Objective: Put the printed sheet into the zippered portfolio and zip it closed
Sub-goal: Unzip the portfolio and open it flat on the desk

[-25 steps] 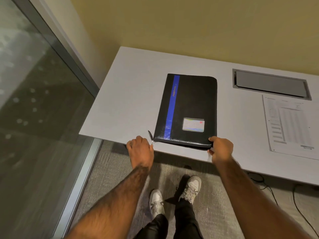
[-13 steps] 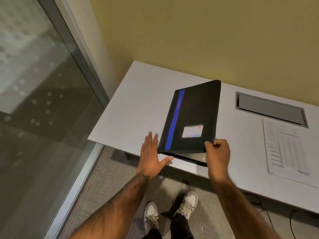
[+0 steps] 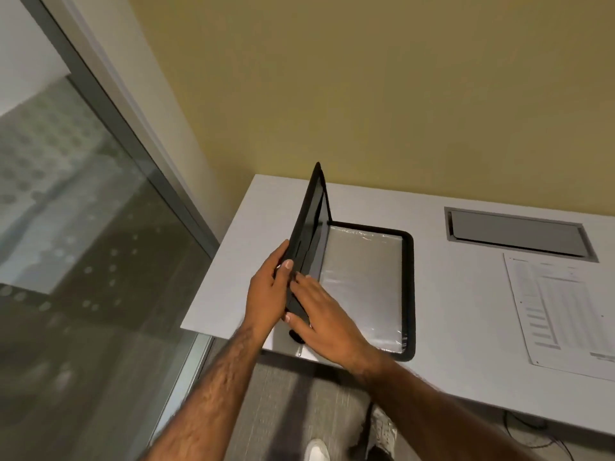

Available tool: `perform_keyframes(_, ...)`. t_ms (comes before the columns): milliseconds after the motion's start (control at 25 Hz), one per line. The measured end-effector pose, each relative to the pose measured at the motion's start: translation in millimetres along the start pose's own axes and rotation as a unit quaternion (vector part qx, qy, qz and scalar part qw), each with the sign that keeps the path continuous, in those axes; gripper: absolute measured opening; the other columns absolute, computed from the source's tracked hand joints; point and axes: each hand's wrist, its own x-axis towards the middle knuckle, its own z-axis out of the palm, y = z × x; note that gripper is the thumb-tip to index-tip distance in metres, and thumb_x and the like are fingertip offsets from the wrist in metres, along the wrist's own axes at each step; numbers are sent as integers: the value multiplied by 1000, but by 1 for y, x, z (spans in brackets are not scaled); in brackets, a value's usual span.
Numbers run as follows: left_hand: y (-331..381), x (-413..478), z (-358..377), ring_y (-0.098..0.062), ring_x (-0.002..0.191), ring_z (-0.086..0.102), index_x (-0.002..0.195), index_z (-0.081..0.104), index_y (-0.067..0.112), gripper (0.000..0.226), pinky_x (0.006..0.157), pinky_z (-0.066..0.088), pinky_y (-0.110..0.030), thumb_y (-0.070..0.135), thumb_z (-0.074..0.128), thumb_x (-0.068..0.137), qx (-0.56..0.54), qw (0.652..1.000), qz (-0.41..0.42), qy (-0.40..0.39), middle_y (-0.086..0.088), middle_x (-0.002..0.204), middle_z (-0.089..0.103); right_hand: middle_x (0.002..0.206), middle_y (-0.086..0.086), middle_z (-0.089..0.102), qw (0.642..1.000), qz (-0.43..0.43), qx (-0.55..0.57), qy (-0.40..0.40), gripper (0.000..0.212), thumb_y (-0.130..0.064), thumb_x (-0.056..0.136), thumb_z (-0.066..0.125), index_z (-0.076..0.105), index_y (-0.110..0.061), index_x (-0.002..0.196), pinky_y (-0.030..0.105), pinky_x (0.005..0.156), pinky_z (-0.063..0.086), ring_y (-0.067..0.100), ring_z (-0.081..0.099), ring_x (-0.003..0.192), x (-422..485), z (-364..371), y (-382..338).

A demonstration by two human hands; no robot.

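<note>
The black zippered portfolio [image 3: 410, 294] lies open near the front left corner of the white table [image 3: 466, 314]. Its front cover [image 3: 307, 227] stands almost upright. Inside, a clear plastic sleeve [image 3: 364, 284] covers the base. My left hand [image 3: 266, 294] grips the outer side of the raised cover, thumb over its edge. My right hand [image 3: 324, 319] presses flat against the cover's inner side, low down. A zipper pull [image 3: 299, 351] hangs at the front edge. The printed sheet [image 3: 562, 314] lies flat on the table far to the right, untouched.
A grey recessed cable hatch [image 3: 519, 232] sits in the table behind the sheet. A glass partition [image 3: 83, 261] stands close to the table's left side. A yellow wall is behind. My shoes [image 3: 382, 430] show below the table's front edge, cables on the floor at right.
The portfolio's cover has swung from flat and closed to nearly upright. My left hand moved from the table edge onto the cover; my right hand shifted from the front corner to its inner side.
</note>
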Motion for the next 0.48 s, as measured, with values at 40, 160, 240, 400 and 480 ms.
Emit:
perform_keyframes(40,-3,2,-5,7,134,44,152,44,28,45,107,33,-8,25,46,108,27,1000,3,11,15,151,47,168,-7,9,1000,3,-24,-17,68,-64,97,31,13,-37,156,43,124,17,15,5,154,-1,4,11)
perform_keyframes(160,-13,8,-17,-10,140,43,152,44,25,46,112,31,-20,17,45,107,97,993,-8,68,7,153,48,168,-5,3,993,65,-82,-57,69,-65,97,34,9,-39,156,45,123,13,20,2,155,-16,13,61)
perform_keyframes(240,-21,12,-26,-16,139,47,152,46,25,47,111,32,-25,12,45,106,139,984,-30,104,4,151,52,169,-3,0,984,120,-111,-72,73,-63,96,39,7,-38,157,47,122,12,26,1,155,-33,12,106)
perform_keyframes(400,-43,27,-43,-27,127,58,151,44,29,52,110,43,-40,7,41,104,229,958,-91,150,-5,141,59,168,3,-5,967,215,-100,-94,80,-50,97,51,2,-31,158,48,120,22,31,0,154,-60,-5,180)
perform_keyframes(480,-58,38,-47,-34,123,56,154,39,25,49,106,44,-47,16,39,105,293,939,-119,135,-13,137,56,168,4,-7,959,252,-75,-109,83,-43,97,54,1,-28,158,44,118,28,30,2,154,-68,-12,199)
